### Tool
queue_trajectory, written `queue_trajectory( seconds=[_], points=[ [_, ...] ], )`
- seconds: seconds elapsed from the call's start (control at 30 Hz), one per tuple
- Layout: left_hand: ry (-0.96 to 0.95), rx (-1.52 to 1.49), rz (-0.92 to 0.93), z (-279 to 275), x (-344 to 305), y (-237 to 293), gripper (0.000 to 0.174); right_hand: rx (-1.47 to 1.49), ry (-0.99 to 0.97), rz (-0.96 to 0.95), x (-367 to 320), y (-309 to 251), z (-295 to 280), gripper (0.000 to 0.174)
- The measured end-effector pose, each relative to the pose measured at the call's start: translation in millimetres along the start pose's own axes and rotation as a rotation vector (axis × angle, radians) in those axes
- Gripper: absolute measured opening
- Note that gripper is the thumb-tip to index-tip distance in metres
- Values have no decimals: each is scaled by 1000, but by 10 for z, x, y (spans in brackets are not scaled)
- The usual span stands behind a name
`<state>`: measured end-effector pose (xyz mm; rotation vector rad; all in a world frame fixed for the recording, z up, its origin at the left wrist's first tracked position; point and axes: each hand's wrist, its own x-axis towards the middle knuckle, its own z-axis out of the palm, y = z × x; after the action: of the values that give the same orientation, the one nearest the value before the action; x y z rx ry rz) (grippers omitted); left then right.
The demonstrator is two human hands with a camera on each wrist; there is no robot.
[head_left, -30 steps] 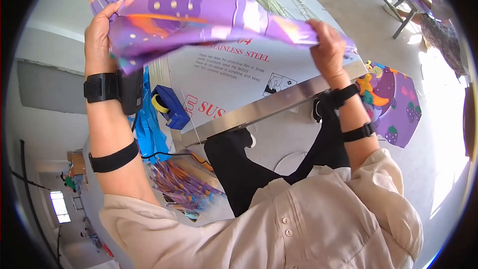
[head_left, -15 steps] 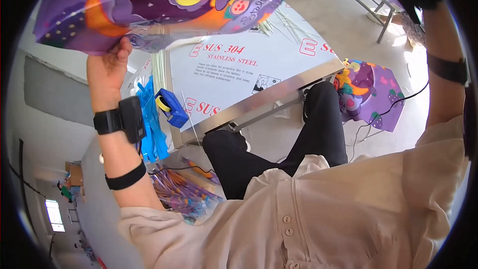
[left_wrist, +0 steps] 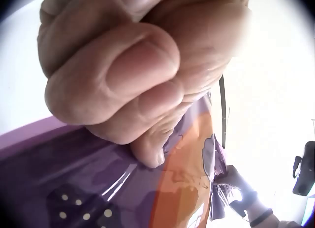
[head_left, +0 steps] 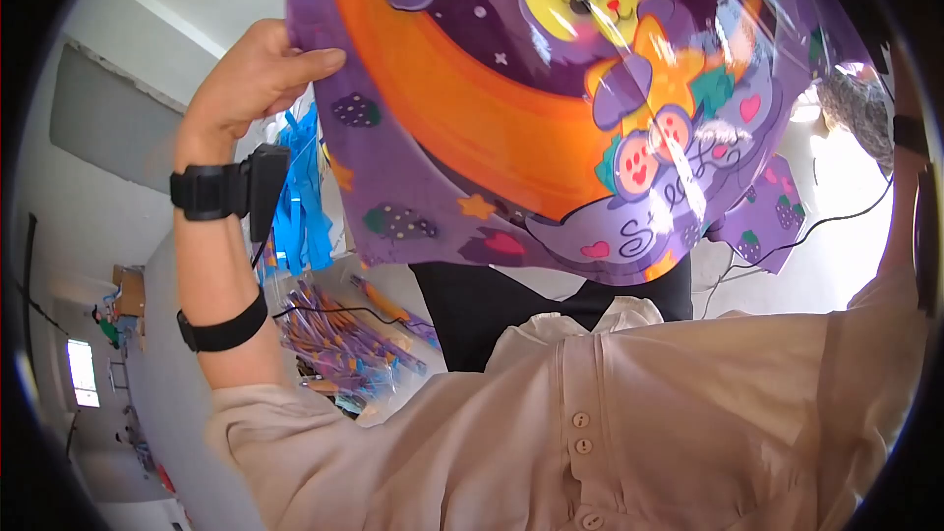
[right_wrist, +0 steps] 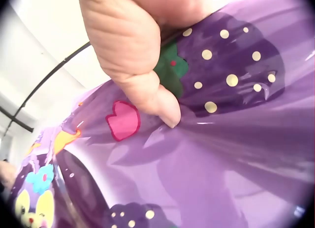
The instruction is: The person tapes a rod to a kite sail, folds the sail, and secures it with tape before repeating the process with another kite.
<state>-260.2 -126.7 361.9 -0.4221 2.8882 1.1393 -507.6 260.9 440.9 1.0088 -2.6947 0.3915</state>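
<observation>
A glossy purple plastic sheet [head_left: 511, 128], printed with a cartoon animal, an orange moon and strawberries, hangs spread out before me. My left hand [head_left: 256, 79] grips its upper left edge in the head view. In the left wrist view the left fingers [left_wrist: 142, 70] are curled over that edge. My right hand [right_wrist: 138, 56] pinches the sheet beside a dotted strawberry print, thumb pressed on the film, which creases away from it. The head view hides the right hand at its right border. Far along the sheet, the right hand also appears in the left wrist view.
The sheet covers the worktable. Blue strips [head_left: 305, 197] hang left of it. Bundled purple printed film [head_left: 344, 334] lies below them. Another purple printed piece [head_left: 767, 216] is low on the right, with a black cable [head_left: 836, 226] passing in front of it.
The sheet, at first bunched between both hands over the steel-topped table, was swung up and now hangs spread out, hiding the tabletop. My right arm has moved up and outward to the right.
</observation>
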Motion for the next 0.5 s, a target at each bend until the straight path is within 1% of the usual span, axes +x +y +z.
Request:
queue_trajectory(
  seconds=[0.03,0.07,0.1,0.17,0.2,0.23,0.27,0.3,0.33,0.37,0.4,0.43,0.47,0.5],
  points=[
    [25,147,71,97,95,-44,22,-19,44,-118,39,158,158,19],
    [49,296,142,165,203,-112,23,43,-76,-144,150,203,255,20],
    [50,288,121,196,357,-251,23,102,-197,-170,306,258,358,21],
    [-59,393,215,317,693,-628,22,135,-508,46,795,789,874,37],
    [-68,380,187,427,823,-754,22,27,-539,13,902,792,1049,31],
    [-110,75,208,572,950,-885,23,32,-571,-1,993,800,1211,31],
    [-141,-229,227,699,1045,-997,26,-71,-549,-27,1047,817,1347,31],
    [-144,-242,200,771,1160,-1128,26,-173,-525,-54,1081,741,1469,32],
    [-125,-300,143,821,1297,-1249,29,-166,-550,-64,1105,681,1572,32],
    [-107,-356,92,858,1462,-1368,33,-182,-461,-6,1050,470,1600,26],
    [-153,-476,20,875,1666,-1513,39,-201,-377,53,1093,373,1657,24],
    [-169,-492,-2,917,1879,-1665,39,-162,-318,81,1230,438,1753,24],
    [-133,-539,-24,965,2087,-1808,37,-195,-348,72,1367,408,1802,26],
    [-93,-582,-44,1037,2065,-1709,35,-227,-372,63,1458,340,1831,28]
  ],
)
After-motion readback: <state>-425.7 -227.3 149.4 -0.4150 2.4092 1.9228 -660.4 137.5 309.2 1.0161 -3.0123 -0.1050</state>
